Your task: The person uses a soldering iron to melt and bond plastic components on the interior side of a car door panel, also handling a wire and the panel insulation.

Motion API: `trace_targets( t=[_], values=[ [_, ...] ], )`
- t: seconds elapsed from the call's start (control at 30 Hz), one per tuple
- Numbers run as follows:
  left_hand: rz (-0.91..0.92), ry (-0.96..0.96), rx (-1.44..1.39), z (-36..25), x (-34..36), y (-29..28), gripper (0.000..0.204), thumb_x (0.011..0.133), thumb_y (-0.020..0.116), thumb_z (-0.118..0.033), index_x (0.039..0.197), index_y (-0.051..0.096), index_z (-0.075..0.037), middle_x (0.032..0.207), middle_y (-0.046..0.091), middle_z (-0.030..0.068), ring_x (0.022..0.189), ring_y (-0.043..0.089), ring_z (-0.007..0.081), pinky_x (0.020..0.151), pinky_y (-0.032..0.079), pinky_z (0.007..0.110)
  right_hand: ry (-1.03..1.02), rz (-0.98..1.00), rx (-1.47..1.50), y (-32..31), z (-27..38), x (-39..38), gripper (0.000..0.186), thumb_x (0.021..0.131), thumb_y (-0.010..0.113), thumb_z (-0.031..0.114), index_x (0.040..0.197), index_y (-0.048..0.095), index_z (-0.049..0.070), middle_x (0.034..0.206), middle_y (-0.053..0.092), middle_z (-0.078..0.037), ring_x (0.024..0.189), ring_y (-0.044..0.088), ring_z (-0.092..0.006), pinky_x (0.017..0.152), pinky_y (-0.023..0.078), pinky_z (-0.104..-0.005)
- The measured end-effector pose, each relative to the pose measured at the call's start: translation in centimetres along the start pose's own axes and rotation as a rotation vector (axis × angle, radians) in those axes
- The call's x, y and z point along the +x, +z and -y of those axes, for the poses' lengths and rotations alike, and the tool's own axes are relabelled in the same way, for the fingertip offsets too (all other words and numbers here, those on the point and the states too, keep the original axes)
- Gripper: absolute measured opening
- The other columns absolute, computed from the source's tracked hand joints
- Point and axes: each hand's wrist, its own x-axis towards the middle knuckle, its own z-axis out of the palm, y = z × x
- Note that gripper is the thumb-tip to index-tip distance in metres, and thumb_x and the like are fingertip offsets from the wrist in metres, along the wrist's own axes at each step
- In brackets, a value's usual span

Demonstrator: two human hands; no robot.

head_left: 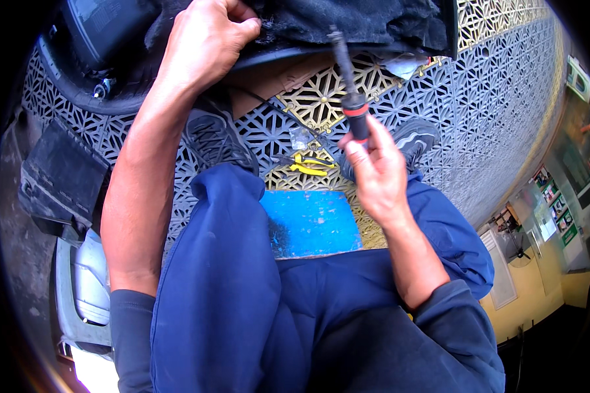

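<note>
My left hand (206, 36) is at the top, its fingers curled onto the edge of a black, crumpled liner or plastic panel (393, 23). In my right hand (373, 164) is a slim tool (347, 78), perhaps a soldering iron, with a black and red handle and a long grey shaft pointing up toward the black piece; its tip is slightly blurred. Yellow-handled pliers (311, 164) lie on the perforated floor tiles (465, 105) between my shoes, near a small clear bag (300, 137). A brown cardboard piece (255, 98) lies under the panel's lower edge.
A worn blue board (308, 223) lies between my legs. Black plastic parts (62, 177) and a silver-grey part (88, 288) rest at the left. A black rounded container (101, 29) is upper left. A yellow wall (518, 281) with shelves is at the far right.
</note>
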Motion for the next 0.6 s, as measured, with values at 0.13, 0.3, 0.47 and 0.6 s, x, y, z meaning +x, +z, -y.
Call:
trace_targets(
  t=[0.13, 0.3, 0.47, 0.6],
  values=[
    [0.027, 0.019, -0.031, 0.5, 0.1, -0.2, 0.026, 0.093, 0.073, -0.021, 0.104, 0.077, 0.003, 0.088, 0.077, 0.0101, 0.081, 0.07, 0.0142, 0.082, 0.056, 0.031, 0.001, 0.052, -0.039, 3.2, 1.5, 0.2, 0.046, 0.107, 0.059, 0.03, 0.143, 0.052, 0.003, 0.097, 0.067, -0.01, 0.087, 0.063, -0.0172, 0.079, 0.052, -0.0344],
    [0.073, -0.019, -0.092, 0.6, 0.4, -1.5, 0.025, 0.089, 0.074, -0.019, 0.096, 0.076, 0.004, 0.081, 0.074, 0.0103, 0.075, 0.068, 0.0146, 0.076, 0.055, 0.031, 0.111, 0.086, -0.001, 5.4, 1.3, 1.1, 0.043, 0.108, 0.058, 0.034, 0.137, 0.055, 0.002, 0.085, 0.065, -0.01, 0.077, 0.061, -0.0169, 0.072, 0.051, -0.0358],
    [0.096, -0.161, -0.082, -3.5, 0.3, -2.8, 0.021, 0.079, 0.072, -0.016, 0.079, 0.075, 0.005, 0.065, 0.068, 0.0121, 0.062, 0.063, 0.0161, 0.063, 0.052, 0.034, 0.2, 0.105, 0.018, 5.5, 1.7, 2.1, 0.038, 0.107, 0.057, 0.031, 0.13, 0.058, 0.001, 0.077, 0.063, -0.01, 0.071, 0.061, -0.0182, 0.069, 0.05, -0.0376],
    [0.119, -0.178, -0.068, -3.7, 0.4, -3.0, 0.02, 0.078, 0.071, -0.016, 0.078, 0.075, 0.004, 0.063, 0.067, 0.01, 0.06, 0.06, 0.0147, 0.06, 0.05, 0.034, 0.143, 0.113, 0.013, 5.9, 2.0, 2.2, 0.033, 0.109, 0.056, 0.028, 0.127, 0.058, 0.0, 0.08, 0.056, 0.002, 0.067, 0.05, -0.0054, 0.06, 0.044, -0.0245]
  ],
)
